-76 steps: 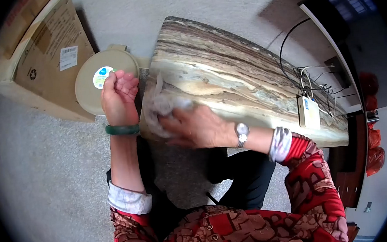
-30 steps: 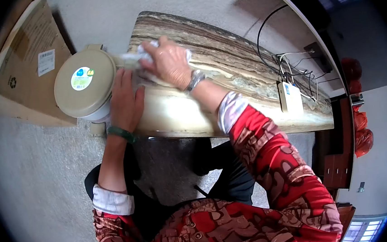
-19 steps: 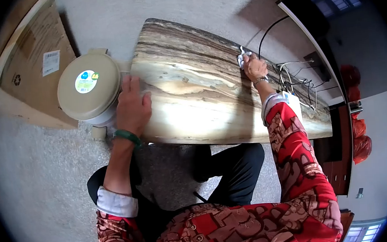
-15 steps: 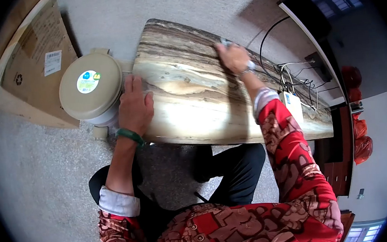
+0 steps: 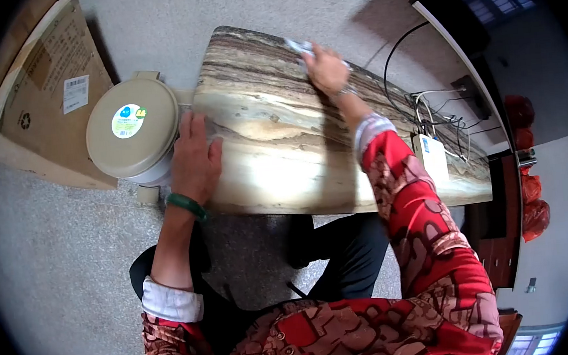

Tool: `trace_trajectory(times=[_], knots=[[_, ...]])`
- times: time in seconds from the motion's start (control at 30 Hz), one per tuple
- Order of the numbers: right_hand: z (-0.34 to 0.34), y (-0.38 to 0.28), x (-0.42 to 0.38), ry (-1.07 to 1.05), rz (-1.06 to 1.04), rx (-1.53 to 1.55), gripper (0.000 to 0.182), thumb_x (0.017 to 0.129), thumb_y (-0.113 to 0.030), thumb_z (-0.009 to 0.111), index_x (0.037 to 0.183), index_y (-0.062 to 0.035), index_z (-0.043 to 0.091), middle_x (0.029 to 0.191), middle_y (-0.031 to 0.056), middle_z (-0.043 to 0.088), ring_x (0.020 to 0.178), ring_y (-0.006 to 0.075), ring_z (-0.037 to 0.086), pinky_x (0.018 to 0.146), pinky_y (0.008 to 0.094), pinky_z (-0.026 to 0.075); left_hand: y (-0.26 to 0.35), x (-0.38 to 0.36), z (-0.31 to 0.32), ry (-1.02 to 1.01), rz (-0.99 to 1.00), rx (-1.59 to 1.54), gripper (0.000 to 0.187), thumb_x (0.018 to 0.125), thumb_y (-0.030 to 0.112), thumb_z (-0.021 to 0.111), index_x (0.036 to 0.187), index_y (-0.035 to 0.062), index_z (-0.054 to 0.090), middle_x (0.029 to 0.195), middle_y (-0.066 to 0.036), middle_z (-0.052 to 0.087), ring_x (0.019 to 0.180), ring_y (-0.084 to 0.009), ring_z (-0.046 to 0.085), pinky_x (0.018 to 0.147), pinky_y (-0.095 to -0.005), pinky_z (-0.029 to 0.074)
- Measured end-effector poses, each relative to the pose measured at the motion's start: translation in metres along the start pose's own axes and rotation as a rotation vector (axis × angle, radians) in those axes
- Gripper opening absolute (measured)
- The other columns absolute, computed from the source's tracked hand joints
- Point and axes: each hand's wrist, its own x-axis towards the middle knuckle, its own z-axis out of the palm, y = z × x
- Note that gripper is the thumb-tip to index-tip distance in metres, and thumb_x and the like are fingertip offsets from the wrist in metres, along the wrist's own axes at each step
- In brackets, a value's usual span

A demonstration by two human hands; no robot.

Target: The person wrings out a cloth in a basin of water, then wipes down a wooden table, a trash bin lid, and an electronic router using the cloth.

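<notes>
The table [image 5: 274, 138] is streaked brown and cream, the bin lid [image 5: 132, 126] beige, the sleeves [image 5: 412, 201] patterned red.

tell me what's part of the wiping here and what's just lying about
In use:
right hand
crumpled white cloth under it
streaked brown stone tabletop
left hand flat on the table's near end

Lying about:
round beige lidded bin
brown cardboard box
white power strip with tangled cables

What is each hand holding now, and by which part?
The right hand presses a white cloth onto the table; the grip itself is hidden. The left hand holds nothing, resting flat there.
</notes>
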Motion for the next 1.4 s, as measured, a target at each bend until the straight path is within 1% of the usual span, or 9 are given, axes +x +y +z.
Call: trace_trajectory(times=[0.2,0.43,0.63,0.8,0.87,0.97,1.13,1.33,1.4], knots=[[-0.034,0.116,-0.094,-0.066,0.155,0.066,0.043,0.090,-0.042,0.045,0.124,-0.0156,0.049,0.099,0.0244,0.058,0.089,0.0408,0.059,0.076,0.0497,0.047,-0.008,0.000,0.009,0.034,0.041,0.007,0.046,0.084,0.016,0.053,0.123,-0.0022,0.038,0.132,-0.027,0.037,0.121,-0.0430,0.038,0.102,-0.0446,0.032],[-0.101,-0.049,-0.170,-0.082,-0.307,0.334,0.054,0.080,-0.033,0.062,0.124,-0.0054,0.053,0.095,0.0182,0.054,0.085,0.0302,0.052,0.078,0.0436,0.039,0.002,0.001,-0.001,0.073,-0.048,-0.180,0.037,0.087,0.021,0.054,0.113,-0.0032,0.045,0.117,-0.025,0.046,0.109,-0.0400,0.047,0.093,-0.0417,0.038],[-0.098,-0.187,-0.132,-0.028,-0.873,0.649,0.039,0.077,-0.012,0.060,0.116,-0.0046,0.055,0.095,0.0196,0.054,0.089,0.0374,0.052,0.081,0.0447,0.041,-0.025,0.004,-0.008,0.196,-0.080,-0.553,0.035,0.086,0.024,0.053,0.112,0.0007,0.050,0.116,-0.023,0.051,0.106,-0.0384,0.049,0.091,-0.0414,0.041],[-0.104,-0.289,-0.071,-0.181,-0.784,1.045,0.032,0.083,-0.018,0.057,0.110,-0.0015,0.058,0.093,0.0234,0.062,0.086,0.0405,0.059,0.074,0.0421,0.048,-0.107,-0.024,-0.102,0.534,-0.184,-0.422,0.032,0.082,0.016,0.059,0.109,0.0005,0.052,0.086,-0.012,0.058,0.079,-0.0226,0.056,0.070,-0.0338,0.046],[-0.081,-0.327,-0.056,-0.211,-0.755,1.087,0.033,0.082,-0.022,0.059,0.109,-0.0027,0.059,0.094,0.0221,0.063,0.086,0.0396,0.060,0.076,0.0418,0.048,-0.179,-0.043,-0.093,0.719,-0.606,-0.537,0.028,0.081,0.013,0.062,0.104,0.0022,0.052,0.078,-0.006,0.054,0.070,-0.0172,0.053,0.061,-0.0307,0.045],[-0.039,-0.367,-0.045,-0.198,-0.782,1.014,0.032,0.081,-0.024,0.061,0.107,-0.0050,0.060,0.090,0.0206,0.064,0.084,0.0381,0.060,0.077,0.0412,0.048,-0.266,-0.070,-0.041,0.646,-0.511,-0.613,0.029,0.080,0.014,0.065,0.103,0.0047,0.051,0.075,-0.003,0.052,0.063,-0.0160,0.051,0.057,-0.0297,0.044],[0.012,-0.387,-0.056,-0.440,-0.915,0.424,0.058,0.076,-0.034,0.067,0.125,-0.0116,0.046,0.117,0.0270,0.048,0.110,0.0414,0.049,0.084,0.0452,0.047,-0.277,-0.065,-0.007,0.565,-0.707,-1.079,0.036,0.079,0.013,0.068,0.106,0.0076,0.046,0.075,-0.004,0.055,0.061,-0.0160,0.055,0.052,-0.0279,0.045],[-0.012,-0.396,-0.081,-0.635,-0.998,0.409,0.058,0.076,-0.014,0.064,0.129,-0.0107,0.041,0.114,0.0231,0.048,0.106,0.0409,0.049,0.085,0.0456,0.046,-0.253,-0.065,-0.010,0.626,-0.462,-1.107,0.027,0.083,0.011,0.063,0.103,0.0047,0.046,0.085,-0.009,0.058,0.064,-0.0177,0.058,0.055,-0.0294,0.051],[-0.011,-0.403,-0.095,-0.498,-1.170,0.511,0.055,0.076,-0.011,0.061,0.128,-0.0099,0.043,0.114,0.0214,0.049,0.105,0.0393,0.050,0.083,0.0445,0.047,-0.237,-0.063,-0.026,0.578,-0.748,-1.275,0.026,0.084,0.010,0.062,0.101,0.0021,0.045,0.087,-0.010,0.057,0.065,-0.0187,0.059,0.058,-0.0303,0.053]])
